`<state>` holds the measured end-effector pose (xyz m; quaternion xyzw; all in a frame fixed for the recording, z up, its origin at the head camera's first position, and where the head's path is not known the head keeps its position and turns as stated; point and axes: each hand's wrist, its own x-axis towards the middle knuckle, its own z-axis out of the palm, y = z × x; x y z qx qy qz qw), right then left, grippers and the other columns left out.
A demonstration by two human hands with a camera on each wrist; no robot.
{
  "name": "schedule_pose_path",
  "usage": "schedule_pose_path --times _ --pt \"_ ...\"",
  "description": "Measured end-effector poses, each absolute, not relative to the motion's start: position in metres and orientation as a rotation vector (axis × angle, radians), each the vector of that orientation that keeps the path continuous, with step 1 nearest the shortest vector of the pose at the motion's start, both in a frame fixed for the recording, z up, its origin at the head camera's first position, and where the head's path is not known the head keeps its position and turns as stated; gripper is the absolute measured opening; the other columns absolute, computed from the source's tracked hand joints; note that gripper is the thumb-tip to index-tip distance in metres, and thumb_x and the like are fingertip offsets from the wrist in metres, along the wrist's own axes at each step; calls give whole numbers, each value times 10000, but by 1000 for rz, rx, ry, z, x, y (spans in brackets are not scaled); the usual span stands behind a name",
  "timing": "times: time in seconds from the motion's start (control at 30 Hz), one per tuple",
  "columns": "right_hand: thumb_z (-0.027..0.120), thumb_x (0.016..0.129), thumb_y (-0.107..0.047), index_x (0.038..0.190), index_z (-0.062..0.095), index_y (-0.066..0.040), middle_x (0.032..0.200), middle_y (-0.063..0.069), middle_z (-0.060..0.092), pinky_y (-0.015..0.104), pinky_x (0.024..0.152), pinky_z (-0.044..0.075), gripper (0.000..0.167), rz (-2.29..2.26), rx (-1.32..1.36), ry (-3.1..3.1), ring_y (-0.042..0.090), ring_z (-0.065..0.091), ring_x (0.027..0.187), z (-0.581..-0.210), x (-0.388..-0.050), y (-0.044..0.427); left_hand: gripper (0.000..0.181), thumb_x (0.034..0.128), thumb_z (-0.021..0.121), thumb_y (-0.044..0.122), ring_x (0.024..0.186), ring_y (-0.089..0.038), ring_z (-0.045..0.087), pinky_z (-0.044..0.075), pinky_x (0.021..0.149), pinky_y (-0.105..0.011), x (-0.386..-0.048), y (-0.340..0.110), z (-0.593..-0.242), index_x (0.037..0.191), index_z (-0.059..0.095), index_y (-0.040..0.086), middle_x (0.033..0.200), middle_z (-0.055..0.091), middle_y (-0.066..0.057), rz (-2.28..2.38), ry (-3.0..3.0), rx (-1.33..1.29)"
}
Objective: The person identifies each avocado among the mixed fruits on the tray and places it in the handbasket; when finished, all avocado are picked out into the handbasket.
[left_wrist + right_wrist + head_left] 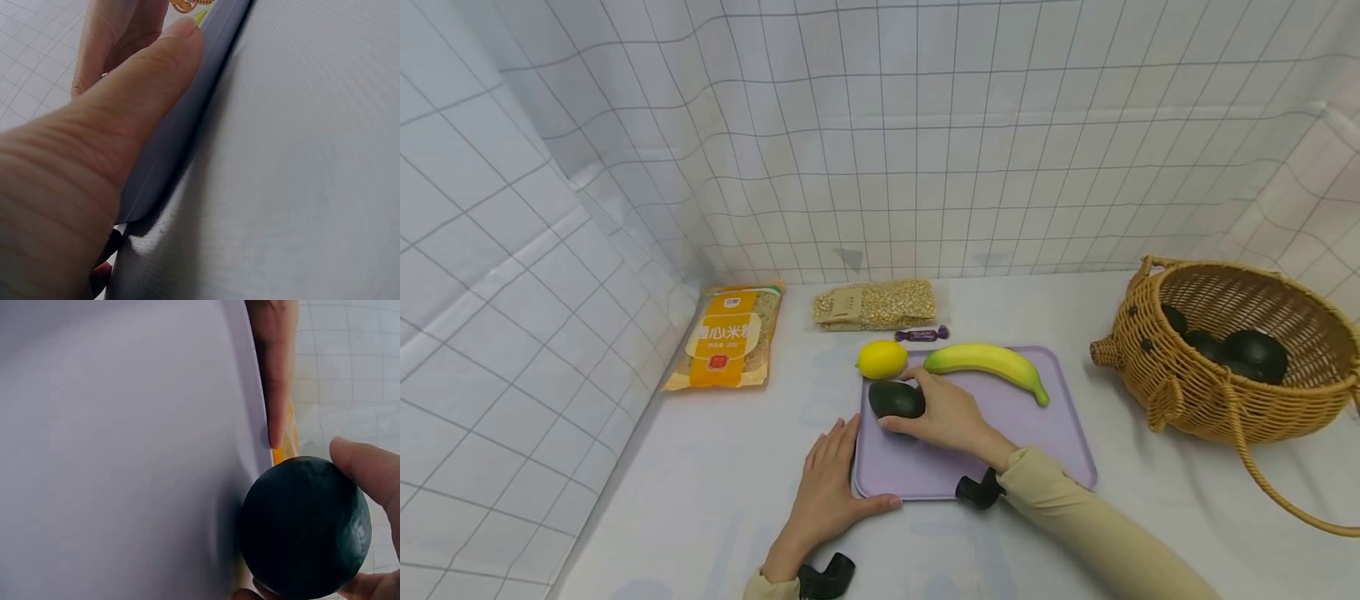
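My right hand (946,414) holds a dark green avocado (895,400) between thumb and fingers, at the left part of a lilac tray (1000,450). In the right wrist view the avocado (306,528) shows its rounded end, with fingertips around its side. Against the tray's front left corner rests my left hand (829,492), its fingers straight along the left edge and its thumb by the front edge. A lemon (882,359) lies at the tray's back left corner, and a banana (988,364) lies along its back edge.
Behind the tray are a purple-wrapped candy (922,334) and a clear bag of pale yellow grains (880,306). A yellow-and-orange food packet (727,337) lies at the left. On the right, a wicker basket (1187,400) holds several dark avocados (1257,354); its rope handle (1262,479) trails forward.
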<state>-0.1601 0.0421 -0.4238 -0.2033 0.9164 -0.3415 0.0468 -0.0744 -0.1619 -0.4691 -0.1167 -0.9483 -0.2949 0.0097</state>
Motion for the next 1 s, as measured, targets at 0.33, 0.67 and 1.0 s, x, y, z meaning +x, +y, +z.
schedule_pose_path --times 0.33,0.67,1.0 --pt "773 720 -521 1214 543 -212 1084 78 621 395 762 480 627 -1137 -598 2691 189 572 903 -422 -158 56 1212 621 694 740 1408 -287 154 97 1109 -518 -75 -162 -468 1512 215 73 1512 280 -146 -915 -2964 -366" --pt "776 720 -514 1231 538 -207 1087 55 610 372 759 475 642 -1148 -613 2688 181 560 925 -415 -149 71 1212 621 688 746 1406 -297 157 102 1106 -531 -75 -161 -468 1513 213 77 1514 273 -148 -899 -2989 -349" --pt "752 698 -597 1274 524 -227 1175 20 585 408 804 481 721 -1226 -551 2719 207 546 999 -401 -144 86 1213 619 696 739 1404 -298 161 104 1107 -527 -74 -162 -468 1511 215 73 1511 279 -147 -900 -2984 -346"
